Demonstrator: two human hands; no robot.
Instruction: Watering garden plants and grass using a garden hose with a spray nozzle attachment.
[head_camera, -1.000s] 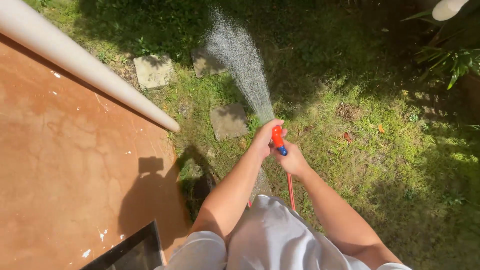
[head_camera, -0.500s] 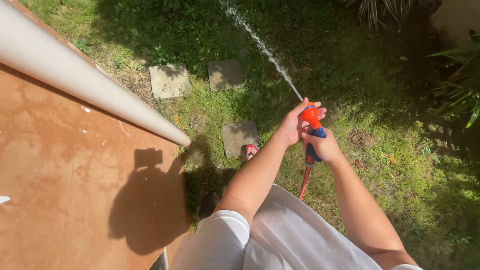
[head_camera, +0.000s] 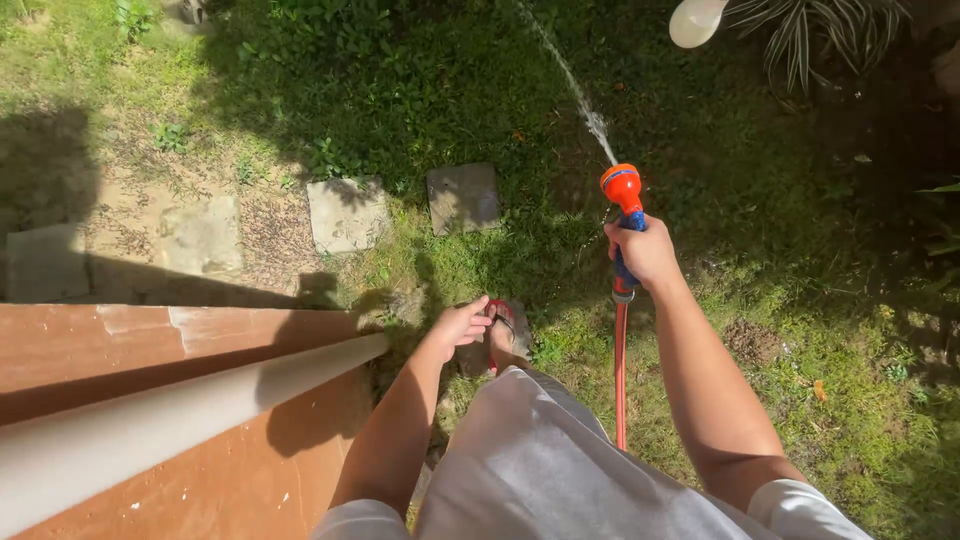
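Note:
My right hand grips an orange and blue hose nozzle, held out over the grass. A thin jet of water shoots from it up and to the far left. The red hose hangs straight down from the nozzle beside my leg. My left hand hangs loose by my side, fingers slightly curled, holding nothing, just above my foot in a red sandal.
A pale pipe runs along a reddish-brown paved edge at the left. Square stepping stones lie in the grass ahead. A striped-leaf plant and a pale round object are at the top right.
My left hand has let go of the nozzle and dropped to my side. The right hand alone holds it now. The view has swung so the paved edge lies lower left.

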